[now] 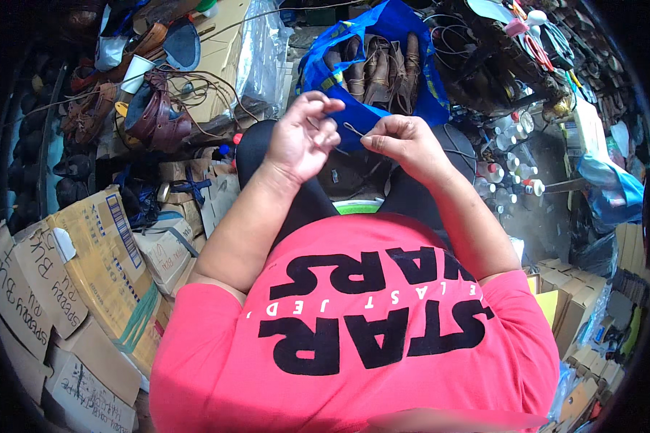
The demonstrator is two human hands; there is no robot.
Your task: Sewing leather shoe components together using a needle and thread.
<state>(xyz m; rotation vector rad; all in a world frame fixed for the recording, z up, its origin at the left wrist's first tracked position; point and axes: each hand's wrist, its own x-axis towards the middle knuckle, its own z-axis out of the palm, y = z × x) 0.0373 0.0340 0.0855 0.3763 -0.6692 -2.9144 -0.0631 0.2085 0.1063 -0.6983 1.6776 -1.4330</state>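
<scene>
My right hand [408,146] is closed in a pinch, with thumb and forefinger on a thin light cord [352,130] whose small looped end sticks out toward my left hand. My left hand [303,138] is raised just across from it, its fingers curled inward. A thin dark strand seems to pass by those fingers, but what they hold is too small to make out. Both hands are apart, above my dark-clad lap. Beyond them stands an open blue bag [435,101] with several brown leather shoes or boots [378,68] in it.
At the far left, brown leather pieces [155,119], a white cup [135,74] and loose cords lie on cardboard. Marked cardboard boxes [94,238] are stacked at my left. On the right are several small bottles [509,162], a blue plastic bag [614,191] and more cardboard [567,289].
</scene>
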